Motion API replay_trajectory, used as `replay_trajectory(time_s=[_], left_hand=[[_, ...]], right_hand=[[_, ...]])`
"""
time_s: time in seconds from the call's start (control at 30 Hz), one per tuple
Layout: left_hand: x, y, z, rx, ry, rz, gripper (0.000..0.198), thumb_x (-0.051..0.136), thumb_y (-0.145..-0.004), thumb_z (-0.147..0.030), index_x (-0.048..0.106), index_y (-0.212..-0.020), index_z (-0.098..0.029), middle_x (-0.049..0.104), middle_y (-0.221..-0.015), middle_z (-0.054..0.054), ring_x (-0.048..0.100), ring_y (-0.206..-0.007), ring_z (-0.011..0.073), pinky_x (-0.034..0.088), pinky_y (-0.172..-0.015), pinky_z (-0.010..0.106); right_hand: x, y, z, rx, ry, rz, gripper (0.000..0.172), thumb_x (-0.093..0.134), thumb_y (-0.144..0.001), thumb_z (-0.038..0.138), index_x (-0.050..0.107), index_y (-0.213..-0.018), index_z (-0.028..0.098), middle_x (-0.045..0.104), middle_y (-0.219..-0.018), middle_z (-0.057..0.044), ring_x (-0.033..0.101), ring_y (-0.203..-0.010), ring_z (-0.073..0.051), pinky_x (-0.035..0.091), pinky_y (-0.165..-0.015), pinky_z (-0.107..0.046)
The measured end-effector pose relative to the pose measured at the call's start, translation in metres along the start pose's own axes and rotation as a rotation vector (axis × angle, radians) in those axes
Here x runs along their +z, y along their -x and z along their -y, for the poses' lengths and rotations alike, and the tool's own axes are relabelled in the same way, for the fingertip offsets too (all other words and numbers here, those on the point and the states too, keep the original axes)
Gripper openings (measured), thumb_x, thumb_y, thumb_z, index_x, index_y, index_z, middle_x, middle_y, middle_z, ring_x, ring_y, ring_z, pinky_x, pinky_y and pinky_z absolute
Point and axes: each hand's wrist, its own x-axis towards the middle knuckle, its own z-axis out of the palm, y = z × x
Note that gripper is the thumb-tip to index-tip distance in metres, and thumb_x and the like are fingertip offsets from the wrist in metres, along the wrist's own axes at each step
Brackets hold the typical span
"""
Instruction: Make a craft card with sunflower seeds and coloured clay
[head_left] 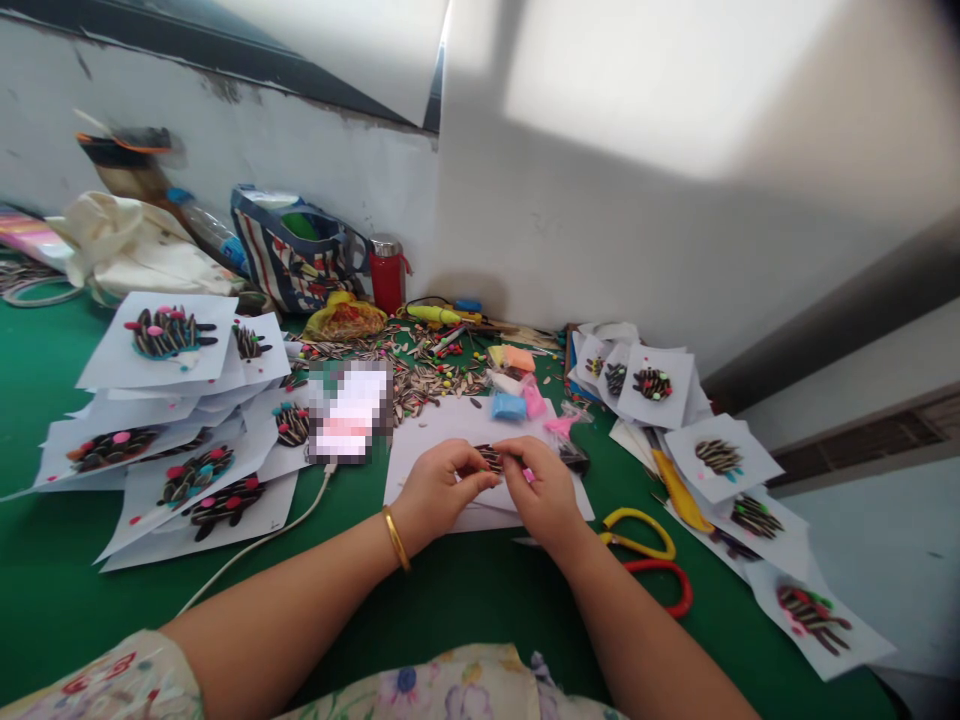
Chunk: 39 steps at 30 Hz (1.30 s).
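Over sheets of white paper (414, 442), my left hand (436, 488) and my right hand (541, 492) meet with bent fingers. Between their fingertips is a small figure of striped sunflower seeds (490, 458), partly covered by the fingers. A bit of pink shows at the right fingers. Just beyond the hands lie a blue clay packet (508, 407) and pink clay in clear wrap (534, 398). Scissors (637, 535) with one yellow and one red handle lie by my right wrist, their blades partly hidden under it.
Stacked cards with seed figures stand left (169, 345) and right (720, 460). A yellow-handled knife (679, 490) lies among the right ones. Loose seeds (431, 383), a blurred-out phone (351, 415) with a cable, a red thermos (387, 280) and a striped bag (289, 260) sit farther back.
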Motion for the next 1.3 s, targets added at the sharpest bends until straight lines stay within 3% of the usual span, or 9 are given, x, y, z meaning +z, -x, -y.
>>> replay_trajectory(time_s=[0.13,0.4,0.5,0.63,0.73,0.83,0.93,1.13,1.3], left_hand=[[-0.0012,-0.0002,-0.0003,0.025,0.007,0.012,0.017,0.066,-0.083,-0.032,0.067,-0.072,-0.019,0.066,-0.071,0.001,0.060,-0.070,0.0149,0.047,-0.066,0.027],[0.0015,-0.0015,-0.0005,0.074,0.061,-0.031,0.012,0.064,-0.084,-0.023,0.069,-0.095,-0.021,0.070,-0.088,0.004,0.063,-0.081,0.0161,0.051,-0.075,0.030],[0.0001,-0.0012,-0.0008,0.047,0.051,0.003,0.010,0.061,-0.087,-0.026,0.070,-0.088,-0.021,0.070,-0.083,0.002,0.063,-0.079,0.0157,0.050,-0.074,0.029],[-0.0032,-0.0010,-0.0022,0.030,0.014,0.026,0.030,0.049,-0.093,-0.031,0.065,-0.071,-0.019,0.064,-0.070,0.001,0.060,-0.069,0.0143,0.046,-0.068,0.027],[-0.0032,-0.0013,-0.0031,0.030,0.009,-0.023,0.026,0.060,-0.088,-0.034,0.062,-0.067,-0.018,0.061,-0.067,0.000,0.056,-0.065,0.0139,0.044,-0.063,0.027],[-0.0015,-0.0019,-0.0023,0.060,0.066,-0.005,0.012,0.063,-0.086,-0.029,0.067,-0.080,-0.019,0.065,-0.077,0.002,0.060,-0.075,0.0154,0.047,-0.071,0.028],[-0.0013,-0.0022,-0.0007,0.083,0.091,0.009,0.014,0.056,-0.091,-0.027,0.068,-0.093,-0.021,0.068,-0.086,0.004,0.062,-0.084,0.0162,0.048,-0.079,0.030],[-0.0051,-0.0012,-0.0029,0.021,0.022,-0.006,0.043,0.039,-0.097,-0.039,0.056,-0.064,-0.018,0.055,-0.065,0.001,0.053,-0.064,0.0139,0.042,-0.063,0.027],[-0.0038,-0.0026,-0.0032,0.045,0.028,-0.058,0.021,0.053,-0.092,-0.034,0.062,-0.082,-0.018,0.061,-0.079,0.002,0.056,-0.077,0.0157,0.045,-0.073,0.029]], right_hand=[[-0.0002,-0.0004,0.0005,0.002,0.005,-0.003,0.019,0.049,-0.090,0.018,0.064,-0.100,0.024,0.068,-0.095,-0.004,0.062,-0.089,-0.020,0.050,-0.080,-0.035],[-0.0005,-0.0003,0.0014,0.006,-0.018,-0.002,0.021,0.049,-0.090,0.017,0.065,-0.101,0.023,0.068,-0.095,-0.004,0.062,-0.089,-0.019,0.050,-0.080,-0.034],[-0.0008,-0.0004,0.0016,0.003,-0.014,-0.008,0.020,0.049,-0.090,0.017,0.065,-0.101,0.023,0.068,-0.095,-0.004,0.062,-0.089,-0.019,0.050,-0.081,-0.034],[-0.0012,-0.0002,0.0012,0.005,-0.009,0.002,0.020,0.049,-0.090,0.019,0.065,-0.101,0.024,0.068,-0.095,-0.005,0.062,-0.089,-0.020,0.050,-0.081,-0.035],[-0.0011,0.0001,0.0007,0.008,-0.007,0.004,0.020,0.049,-0.091,0.019,0.065,-0.102,0.024,0.068,-0.096,-0.005,0.062,-0.089,-0.020,0.050,-0.081,-0.035],[-0.0005,0.0003,0.0002,0.004,-0.006,0.003,0.020,0.049,-0.091,0.019,0.065,-0.102,0.024,0.068,-0.096,-0.004,0.062,-0.089,-0.019,0.050,-0.081,-0.035],[-0.0001,0.0001,0.0001,0.002,-0.011,0.002,0.020,0.049,-0.090,0.018,0.065,-0.101,0.023,0.068,-0.095,-0.004,0.062,-0.088,-0.019,0.050,-0.080,-0.034],[-0.0005,-0.0004,0.0002,0.006,-0.009,0.008,0.019,0.050,-0.090,0.017,0.064,-0.101,0.023,0.068,-0.096,-0.005,0.062,-0.090,-0.019,0.050,-0.082,-0.035],[0.0002,-0.0003,-0.0006,0.009,-0.013,0.019,0.020,0.048,-0.091,0.018,0.064,-0.102,0.023,0.068,-0.096,-0.005,0.062,-0.090,-0.019,0.050,-0.082,-0.034]])
